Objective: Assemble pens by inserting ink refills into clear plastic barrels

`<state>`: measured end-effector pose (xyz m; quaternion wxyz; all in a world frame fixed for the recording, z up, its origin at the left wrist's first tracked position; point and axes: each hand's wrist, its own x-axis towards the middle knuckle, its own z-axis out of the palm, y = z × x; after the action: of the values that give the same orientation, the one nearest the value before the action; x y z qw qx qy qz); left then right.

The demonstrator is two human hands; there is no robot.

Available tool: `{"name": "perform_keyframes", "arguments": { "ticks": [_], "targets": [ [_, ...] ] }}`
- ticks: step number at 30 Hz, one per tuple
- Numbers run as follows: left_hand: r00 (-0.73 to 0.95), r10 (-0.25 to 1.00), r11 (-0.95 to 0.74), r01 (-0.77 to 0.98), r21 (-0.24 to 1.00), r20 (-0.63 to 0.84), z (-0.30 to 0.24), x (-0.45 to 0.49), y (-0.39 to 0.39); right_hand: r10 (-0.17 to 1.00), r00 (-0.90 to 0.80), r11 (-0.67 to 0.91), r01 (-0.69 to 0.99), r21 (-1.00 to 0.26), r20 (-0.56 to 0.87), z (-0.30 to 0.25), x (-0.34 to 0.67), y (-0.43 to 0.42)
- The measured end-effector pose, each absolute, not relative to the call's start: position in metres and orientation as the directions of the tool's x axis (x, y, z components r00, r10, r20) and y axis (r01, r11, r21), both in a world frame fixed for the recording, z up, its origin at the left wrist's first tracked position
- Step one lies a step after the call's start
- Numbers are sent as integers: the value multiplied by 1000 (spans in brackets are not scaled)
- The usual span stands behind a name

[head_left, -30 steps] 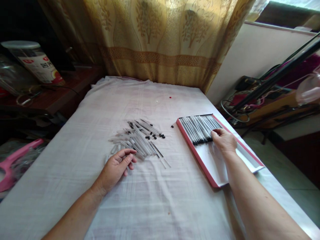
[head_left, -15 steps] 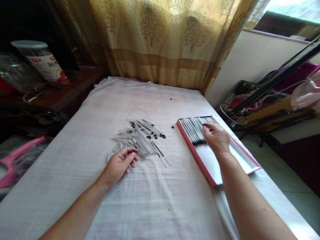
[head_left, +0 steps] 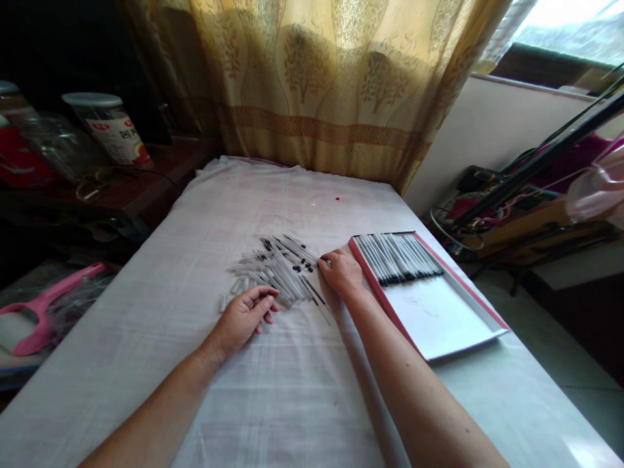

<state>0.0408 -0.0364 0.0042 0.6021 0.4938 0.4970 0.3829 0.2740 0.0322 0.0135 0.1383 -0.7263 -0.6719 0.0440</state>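
Observation:
My left hand [head_left: 248,316] rests on the cloth at the near side of a pile of clear pen barrels [head_left: 285,276], its fingers loosely curled and apart with nothing visible in them. My right hand [head_left: 342,273] is low over the cloth between the pile and a shallow box. Its thumb and forefinger are drawn together; whatever is between them is too small to make out. Several small black caps [head_left: 303,266] lie just left of its fingertips. Two dark thin refills [head_left: 314,290] lie at the pile's right side. In the box [head_left: 390,318], pens with black ends [head_left: 400,260] lie in a row.
A white cloth [head_left: 273,403] covers the table. Small red [head_left: 337,198] and white bits lie farther back. A lidded jar [head_left: 114,133] stands on a dark side table at left, above a pink-handled item [head_left: 43,318]. A patterned curtain [head_left: 312,84] hangs behind.
My right hand has moved left from the pens in the box to the cloth beside the pile. My left hand has stayed by the pile. The view has shifted slightly.

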Motion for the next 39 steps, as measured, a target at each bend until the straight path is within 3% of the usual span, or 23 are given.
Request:
{"name": "perform_keyframes", "arguments": {
  "ticks": [4,7,10,12,14,17,19,23,29,35,39],
  "targets": [
    [218,950,221,38,975,-224,4,41,-36,978,131,-73,944,-322,162,12,275,32],
    [227,950,204,61,977,-212,1,40,-36,939,215,-81,897,-435,268,11,280,22],
    [223,961,140,117,983,-163,-3,40,-39,889,235,34,821,-570,392,12,280,-2],
    [161,987,-6,202,979,-27,-4,40,-42,881,177,160,761,-629,438,12,276,-23],
    [80,968,-250,353,901,237,-3,39,-44,889,100,251,709,-659,446,12,271,-44],
    [89,796,-526,590,612,599,-1,36,-44,906,18,314,639,-702,422,11,264,-66],
    [175,719,-581,681,445,672,-1,33,-42,911,-15,340,592,-731,412,11,264,-72],
    [382,709,-640,701,314,593,-4,28,-39,922,-6,340,497,-798,388,10,267,-72],
    [362,786,-585,700,410,501,-7,23,-38,963,138,135,490,-861,230,9,283,-70],
    [295,807,-547,700,459,512,-8,19,-35,995,94,-55,756,-652,24,21,307,-78],
    [286,813,-540,697,471,508,-8,21,-36,996,11,-54,881,-470,-93,29,304,-82]
  ]
}}
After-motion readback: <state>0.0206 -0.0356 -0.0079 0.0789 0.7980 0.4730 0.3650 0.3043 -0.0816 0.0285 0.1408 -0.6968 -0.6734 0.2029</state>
